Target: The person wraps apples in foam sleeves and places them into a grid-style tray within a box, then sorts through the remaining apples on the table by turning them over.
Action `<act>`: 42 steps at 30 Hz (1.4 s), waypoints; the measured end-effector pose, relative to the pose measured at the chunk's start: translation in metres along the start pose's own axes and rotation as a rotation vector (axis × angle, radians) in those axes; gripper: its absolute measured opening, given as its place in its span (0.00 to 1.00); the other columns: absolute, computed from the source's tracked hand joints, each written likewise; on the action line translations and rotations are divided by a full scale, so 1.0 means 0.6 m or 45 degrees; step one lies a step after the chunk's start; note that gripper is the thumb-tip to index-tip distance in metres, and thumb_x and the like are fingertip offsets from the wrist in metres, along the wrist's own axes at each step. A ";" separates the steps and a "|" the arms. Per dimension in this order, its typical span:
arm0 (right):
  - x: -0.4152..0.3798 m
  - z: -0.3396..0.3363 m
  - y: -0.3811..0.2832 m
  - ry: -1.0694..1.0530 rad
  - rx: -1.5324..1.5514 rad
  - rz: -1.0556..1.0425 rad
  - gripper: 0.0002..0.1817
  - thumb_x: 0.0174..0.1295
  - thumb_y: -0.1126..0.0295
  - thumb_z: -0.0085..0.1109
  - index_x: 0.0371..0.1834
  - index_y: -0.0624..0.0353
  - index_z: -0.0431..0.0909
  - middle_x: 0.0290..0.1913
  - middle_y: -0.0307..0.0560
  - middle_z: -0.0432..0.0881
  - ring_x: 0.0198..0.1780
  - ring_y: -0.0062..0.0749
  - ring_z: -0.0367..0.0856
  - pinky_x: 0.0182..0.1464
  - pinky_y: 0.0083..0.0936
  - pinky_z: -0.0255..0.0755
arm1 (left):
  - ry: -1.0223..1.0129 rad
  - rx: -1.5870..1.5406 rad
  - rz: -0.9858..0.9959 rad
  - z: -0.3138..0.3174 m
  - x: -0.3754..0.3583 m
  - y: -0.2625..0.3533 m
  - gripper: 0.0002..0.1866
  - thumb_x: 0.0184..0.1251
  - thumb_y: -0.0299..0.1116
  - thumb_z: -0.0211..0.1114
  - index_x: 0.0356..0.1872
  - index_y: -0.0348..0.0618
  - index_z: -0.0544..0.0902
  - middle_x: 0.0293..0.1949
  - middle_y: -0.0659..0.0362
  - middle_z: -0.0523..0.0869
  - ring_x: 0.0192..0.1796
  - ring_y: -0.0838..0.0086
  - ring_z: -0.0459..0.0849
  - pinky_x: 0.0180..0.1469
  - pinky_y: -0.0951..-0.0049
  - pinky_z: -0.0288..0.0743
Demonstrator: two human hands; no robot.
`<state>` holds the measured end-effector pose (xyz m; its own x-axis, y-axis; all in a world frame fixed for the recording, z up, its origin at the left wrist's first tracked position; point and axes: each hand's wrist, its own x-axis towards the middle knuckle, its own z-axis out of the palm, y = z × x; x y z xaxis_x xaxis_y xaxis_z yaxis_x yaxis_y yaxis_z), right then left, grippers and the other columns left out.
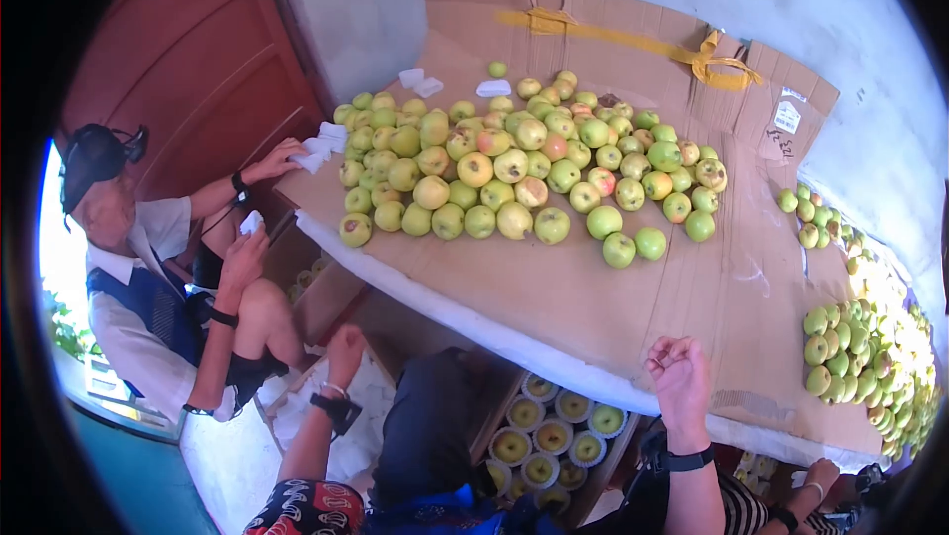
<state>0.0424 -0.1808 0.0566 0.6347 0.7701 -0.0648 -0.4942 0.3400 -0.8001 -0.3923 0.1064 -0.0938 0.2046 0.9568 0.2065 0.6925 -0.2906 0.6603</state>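
My right hand [682,382] is raised at the front edge of the cardboard-covered table [554,308], fingers curled in, with nothing visible between them. Lower left, my left hand [345,355] is closed, seen from the back, above an open box holding white foam nets [358,426]; whatever its fingers might hold is hidden. A large spread of green and reddish apples [474,169] lies on the cardboard, some with brown spots. Between my hands, below the table edge, stands a box of netted apples [511,446] set in rows.
At the left sits a person [148,268] in a cap, one hand on stacked white foam nets [321,146], the other holding a white piece. More apples [860,357] are heaped at the right. Another person's hand [820,476] shows lower right. Raised cardboard [633,26] borders the wall.
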 end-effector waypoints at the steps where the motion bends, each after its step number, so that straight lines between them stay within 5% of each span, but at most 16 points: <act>1: -0.001 0.001 0.003 -0.002 0.001 0.009 0.16 0.64 0.56 0.46 0.26 0.55 0.69 0.36 0.45 0.76 0.39 0.28 0.75 0.42 0.24 0.68 | -0.170 0.358 0.038 -0.010 -0.046 -0.046 0.18 0.49 0.28 0.64 0.44 0.40 0.73 0.33 0.51 0.80 0.37 0.59 0.80 0.43 0.64 0.73; 4: 0.005 0.008 0.008 -0.087 -0.036 0.007 0.15 0.65 0.56 0.45 0.28 0.55 0.70 0.37 0.45 0.76 0.39 0.29 0.75 0.42 0.25 0.69 | -0.464 0.456 -0.034 0.025 -0.168 -0.185 0.38 0.41 0.37 0.71 0.57 0.40 0.66 0.50 0.45 0.74 0.56 0.53 0.71 0.59 0.62 0.65; 5: 0.008 0.010 0.012 -0.084 -0.011 0.020 0.15 0.65 0.56 0.45 0.28 0.56 0.70 0.38 0.45 0.77 0.39 0.28 0.75 0.42 0.25 0.69 | -0.599 0.311 -0.206 0.036 -0.188 -0.184 0.38 0.42 0.38 0.71 0.57 0.40 0.66 0.52 0.45 0.73 0.57 0.52 0.70 0.60 0.63 0.63; 6: 0.007 0.010 0.016 -0.071 0.012 0.036 0.15 0.66 0.57 0.44 0.29 0.56 0.70 0.38 0.45 0.77 0.39 0.28 0.75 0.42 0.24 0.69 | -0.625 0.329 -0.021 0.056 -0.211 -0.235 0.35 0.41 0.36 0.71 0.56 0.43 0.69 0.54 0.46 0.71 0.56 0.52 0.71 0.58 0.61 0.65; 8: 0.006 0.017 0.019 -0.066 -0.006 0.051 0.15 0.66 0.57 0.44 0.29 0.56 0.70 0.38 0.45 0.77 0.40 0.28 0.75 0.42 0.24 0.69 | -0.615 0.741 -0.293 0.067 -0.223 -0.185 0.34 0.39 0.35 0.72 0.54 0.49 0.71 0.56 0.47 0.69 0.55 0.51 0.71 0.55 0.58 0.68; 11: 0.016 0.021 0.023 -0.100 0.026 0.066 0.15 0.66 0.56 0.43 0.30 0.56 0.70 0.39 0.46 0.77 0.40 0.28 0.76 0.42 0.24 0.69 | -0.514 0.640 -0.195 0.053 -0.208 -0.164 0.34 0.38 0.35 0.72 0.53 0.52 0.72 0.57 0.48 0.67 0.53 0.50 0.72 0.51 0.56 0.69; 16: 0.018 0.015 0.029 -0.110 0.047 0.091 0.16 0.66 0.56 0.42 0.31 0.57 0.70 0.40 0.46 0.77 0.40 0.29 0.76 0.43 0.24 0.69 | -0.398 1.025 -0.081 -0.020 -0.176 -0.084 0.31 0.40 0.36 0.71 0.52 0.50 0.72 0.53 0.48 0.72 0.52 0.53 0.73 0.52 0.60 0.70; 19: 0.016 0.009 0.037 -0.117 0.053 0.075 0.16 0.66 0.55 0.43 0.32 0.57 0.71 0.40 0.46 0.77 0.40 0.29 0.76 0.44 0.24 0.69 | -0.776 0.804 -0.381 -0.039 -0.189 -0.143 0.27 0.43 0.36 0.70 0.48 0.48 0.73 0.42 0.49 0.79 0.49 0.57 0.77 0.50 0.60 0.72; 26: 0.014 0.013 0.031 -0.127 -0.004 0.081 0.17 0.66 0.54 0.42 0.31 0.56 0.71 0.40 0.45 0.77 0.41 0.28 0.76 0.44 0.25 0.69 | -0.293 0.804 -0.140 -0.070 -0.185 -0.102 0.18 0.46 0.31 0.64 0.42 0.45 0.76 0.41 0.50 0.80 0.46 0.54 0.78 0.47 0.59 0.72; 29: 0.007 0.012 0.024 -0.095 0.021 0.080 0.16 0.67 0.56 0.43 0.30 0.57 0.72 0.39 0.44 0.78 0.41 0.27 0.77 0.43 0.24 0.70 | -0.045 0.603 -0.245 -0.098 -0.177 -0.060 0.16 0.49 0.28 0.57 0.42 0.40 0.76 0.35 0.42 0.81 0.42 0.49 0.79 0.47 0.58 0.71; 32: 0.007 0.017 0.023 -0.116 0.025 0.098 0.16 0.67 0.57 0.43 0.30 0.57 0.72 0.38 0.44 0.79 0.42 0.26 0.77 0.43 0.24 0.70 | 0.193 0.197 -0.194 -0.115 -0.179 -0.183 0.18 0.53 0.28 0.50 0.48 0.42 0.74 0.44 0.51 0.78 0.42 0.58 0.78 0.46 0.62 0.71; 33: 0.004 0.017 0.022 -0.126 0.021 0.118 0.16 0.67 0.57 0.43 0.29 0.57 0.72 0.38 0.44 0.79 0.42 0.26 0.77 0.43 0.24 0.70 | 0.186 0.198 -0.183 -0.120 -0.179 -0.160 0.18 0.53 0.28 0.50 0.48 0.42 0.74 0.44 0.51 0.78 0.42 0.58 0.78 0.46 0.62 0.71; 35: -0.001 0.019 0.023 -0.124 0.019 0.106 0.16 0.66 0.56 0.43 0.29 0.57 0.72 0.38 0.44 0.79 0.41 0.26 0.77 0.44 0.24 0.70 | -0.012 -0.183 -0.788 -0.137 -0.188 -0.062 0.19 0.57 0.30 0.47 0.50 0.44 0.73 0.49 0.57 0.75 0.42 0.66 0.77 0.42 0.66 0.72; 38: 0.002 0.016 0.018 -0.152 0.009 0.095 0.16 0.66 0.56 0.43 0.29 0.56 0.72 0.38 0.44 0.79 0.41 0.27 0.77 0.44 0.24 0.70 | -0.149 -0.550 -0.805 -0.135 -0.188 -0.062 0.19 0.59 0.32 0.46 0.52 0.45 0.73 0.52 0.59 0.72 0.43 0.70 0.77 0.39 0.70 0.74; 40: -0.001 0.017 0.020 -0.157 0.003 0.118 0.16 0.66 0.56 0.43 0.29 0.56 0.72 0.38 0.44 0.79 0.40 0.27 0.77 0.44 0.24 0.70 | -0.028 -0.768 -0.674 -0.131 -0.185 -0.062 0.18 0.59 0.34 0.51 0.51 0.43 0.74 0.49 0.59 0.75 0.44 0.72 0.77 0.38 0.75 0.74; 42: -0.001 0.021 0.018 -0.137 0.011 0.141 0.15 0.66 0.57 0.45 0.30 0.56 0.72 0.38 0.44 0.79 0.40 0.25 0.77 0.44 0.22 0.69 | -0.386 0.349 0.076 -0.140 -0.147 -0.049 0.18 0.60 0.34 0.54 0.50 0.40 0.74 0.46 0.58 0.77 0.43 0.72 0.78 0.41 0.75 0.74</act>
<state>0.0290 -0.1710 0.0552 0.5088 0.8564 -0.0881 -0.5633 0.2538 -0.7864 -0.4885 0.0298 -0.0707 0.4161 0.9093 -0.0103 0.8236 -0.3721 0.4280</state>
